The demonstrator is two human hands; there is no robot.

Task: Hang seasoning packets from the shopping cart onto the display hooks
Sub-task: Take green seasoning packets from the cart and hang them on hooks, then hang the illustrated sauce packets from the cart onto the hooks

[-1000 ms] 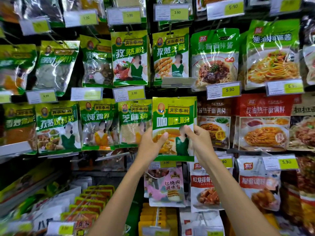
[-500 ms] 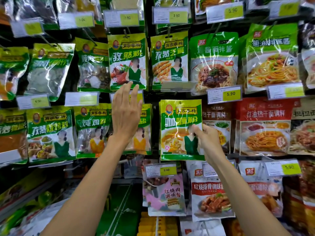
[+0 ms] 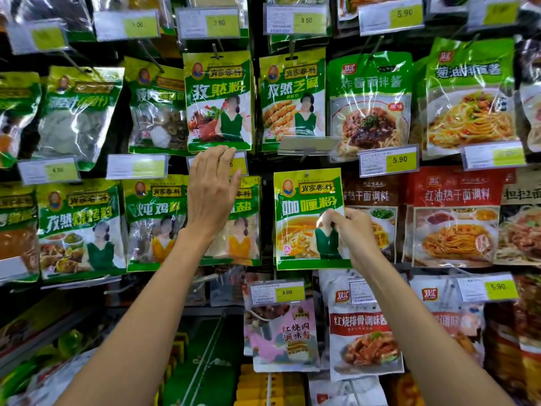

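A green and yellow curry seasoning packet (image 3: pixel 304 206) hangs in the middle row of the display, its top hole at a hook. My right hand (image 3: pixel 349 232) pinches the packet's right edge between thumb and fingers. My left hand (image 3: pixel 212 189) is raised flat with fingers together, its fingertips on the price tag (image 3: pixel 240 164) above a neighbouring green packet (image 3: pixel 244 224), which it partly covers. The shopping cart is not in view.
Rows of green seasoning packets (image 3: pixel 218 101) fill the hooks left and above. Red and green noodle sauce packets (image 3: pixel 453 218) hang to the right. A tilted empty tag holder (image 3: pixel 307 145) juts out above the curry packet. More packets (image 3: pixel 285 335) hang below.
My left hand let go of the curry packet and rose up and left to the price tag. The packet shifted right, now held by my right hand alone.
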